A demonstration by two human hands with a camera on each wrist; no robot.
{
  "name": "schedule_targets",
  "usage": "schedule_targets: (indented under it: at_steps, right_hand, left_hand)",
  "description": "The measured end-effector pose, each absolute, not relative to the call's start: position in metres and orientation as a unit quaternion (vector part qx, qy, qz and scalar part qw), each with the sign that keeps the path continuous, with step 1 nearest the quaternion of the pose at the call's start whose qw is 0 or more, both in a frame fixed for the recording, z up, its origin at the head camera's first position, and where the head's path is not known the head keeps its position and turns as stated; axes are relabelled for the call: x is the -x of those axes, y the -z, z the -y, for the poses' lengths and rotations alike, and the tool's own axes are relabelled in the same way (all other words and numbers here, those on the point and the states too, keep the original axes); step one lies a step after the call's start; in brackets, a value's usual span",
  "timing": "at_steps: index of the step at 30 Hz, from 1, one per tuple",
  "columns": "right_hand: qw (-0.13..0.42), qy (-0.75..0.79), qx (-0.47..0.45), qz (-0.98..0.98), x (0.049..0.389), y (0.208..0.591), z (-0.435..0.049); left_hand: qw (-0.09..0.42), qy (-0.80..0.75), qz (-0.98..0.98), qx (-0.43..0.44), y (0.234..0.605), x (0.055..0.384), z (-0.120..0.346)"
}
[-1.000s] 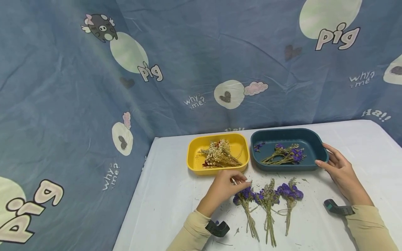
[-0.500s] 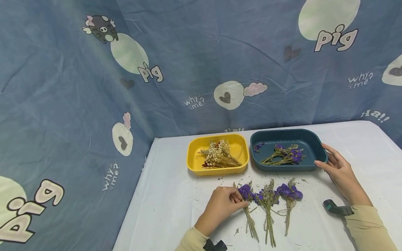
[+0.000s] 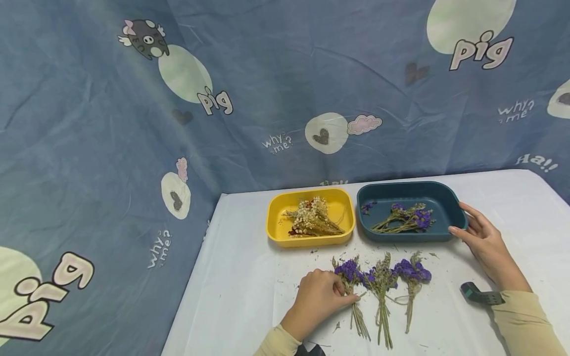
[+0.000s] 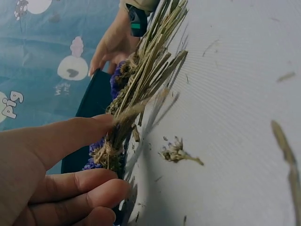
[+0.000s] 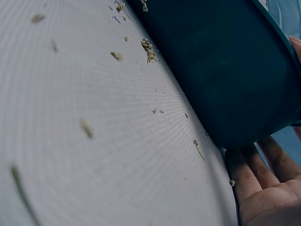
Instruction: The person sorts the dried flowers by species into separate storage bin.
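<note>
My left hand (image 3: 320, 299) is at the leftmost of three tied dried-flower bunches. In the left wrist view, its thumb and fingers stand apart on either side of this purple bunch (image 4: 107, 153), around the twine tie. The middle bunch (image 3: 382, 282) has grey-green sprigs among purple blooms; the right bunch (image 3: 412, 274) is purple too. All three lie in a row, stems toward me. At the right end of a dark teal tray (image 3: 405, 237), my right hand (image 3: 483, 242) holds the corner, thumb at the front rim and fingers along the side. Purple dried flowers (image 3: 416, 220) lie inside.
A yellow tray (image 3: 311, 242) stands left of the teal one and holds cream and dark-red dried flowers (image 3: 313, 217). Crumbs and a small loose sprig (image 4: 176, 153) are scattered over the white table (image 3: 240, 277). A patterned blue cloth (image 3: 249, 89) hangs behind and at left.
My left hand has come down toward me from the top of the left bunch's blooms to its tie and stems. The right hand stays at the teal tray.
</note>
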State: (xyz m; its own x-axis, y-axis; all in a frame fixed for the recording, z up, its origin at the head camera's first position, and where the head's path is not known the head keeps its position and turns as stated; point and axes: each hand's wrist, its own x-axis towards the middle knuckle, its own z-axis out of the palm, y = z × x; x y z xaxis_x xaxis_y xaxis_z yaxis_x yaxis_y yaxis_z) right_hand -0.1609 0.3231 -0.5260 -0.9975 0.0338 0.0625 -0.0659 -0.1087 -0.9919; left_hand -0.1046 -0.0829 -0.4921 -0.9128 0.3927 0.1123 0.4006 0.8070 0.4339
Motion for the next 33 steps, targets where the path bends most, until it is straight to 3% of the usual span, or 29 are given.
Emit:
schedule_targets:
  at_steps: [33]
  right_hand:
    - [0.041, -0.753, -0.005, 0.657, 0.163, 0.527, -0.323]
  left_hand:
    - [-0.031, 0.226, 0.953, 0.201, 0.477, 0.108, 0.092]
